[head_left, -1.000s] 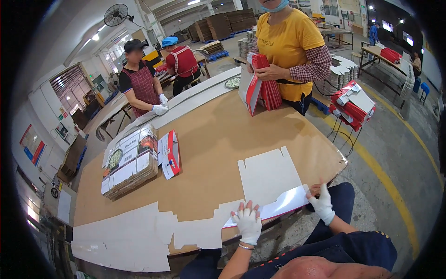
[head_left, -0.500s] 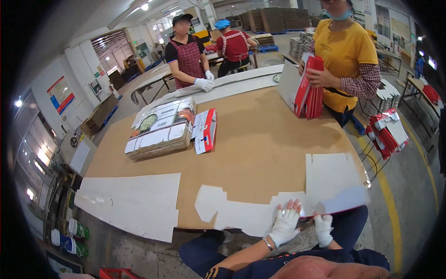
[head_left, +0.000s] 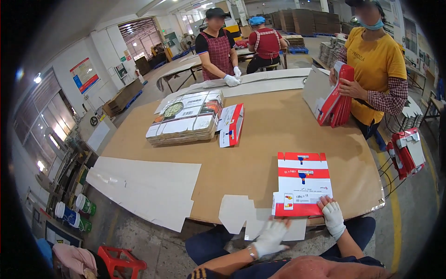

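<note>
Under the fingers of the right hand, rested on the near right corner of a red-and-white carton blank, with its printed face up and its far edge well beyond the fingertips. Laid those fingers flat and somewhat spread, without any visible pinch. Held the left hand low, with fingertips beside the blank's near left corner; could not tell through the blur between touching and hovering, nor between spread and pressed-together fingers. Saw only plain grey-white board by the fingers half a second ago, and now print. Judged from this a turn-over just made in the work, with the right hand alone left to steady the blank. Had a plain board piece beneath and left of the left fingers, without any sure sign of a join to the blank. Saw well left of them a larger plain sheet, and far beyond them a strapped carton stack.
</note>
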A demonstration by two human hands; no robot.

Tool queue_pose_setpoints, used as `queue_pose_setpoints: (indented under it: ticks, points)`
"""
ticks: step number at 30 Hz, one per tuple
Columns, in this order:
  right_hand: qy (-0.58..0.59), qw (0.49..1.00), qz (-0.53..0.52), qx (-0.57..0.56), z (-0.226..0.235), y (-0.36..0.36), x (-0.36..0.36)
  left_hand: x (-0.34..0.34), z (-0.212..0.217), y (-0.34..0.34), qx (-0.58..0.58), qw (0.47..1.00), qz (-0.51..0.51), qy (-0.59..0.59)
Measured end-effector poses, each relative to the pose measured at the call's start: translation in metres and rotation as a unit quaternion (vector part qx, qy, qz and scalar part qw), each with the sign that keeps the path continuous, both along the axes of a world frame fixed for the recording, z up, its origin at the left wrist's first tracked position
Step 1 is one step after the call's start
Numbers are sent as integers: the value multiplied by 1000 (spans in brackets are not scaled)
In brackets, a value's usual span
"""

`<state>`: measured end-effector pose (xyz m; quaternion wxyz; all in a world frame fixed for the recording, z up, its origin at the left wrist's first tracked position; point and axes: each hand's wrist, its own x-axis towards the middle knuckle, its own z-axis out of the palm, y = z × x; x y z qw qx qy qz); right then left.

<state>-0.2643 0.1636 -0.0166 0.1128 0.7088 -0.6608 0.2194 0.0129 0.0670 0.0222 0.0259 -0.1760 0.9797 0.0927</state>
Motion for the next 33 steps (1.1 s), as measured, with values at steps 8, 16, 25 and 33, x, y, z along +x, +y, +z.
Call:
queue_pose_setpoints:
  ticks: [8, 16, 25, 33]
  points:
    - [-55, 998, -20, 36, 7, 1, -7, 101, -21, -53, -19, 977, 47, 209]
    - [-87, 995, -28, 43, 5, 4, -8, 89, -19, -80, 81, 955, 20, 283]
    - [-241, 966, -65, -63, -18, 9, -17, 53, -27, -74, -49, 928, 237, 284]
    - [10, 986, 10, 163, 37, -8, 23, 32, -21, -62, -73, 977, 154, 129]
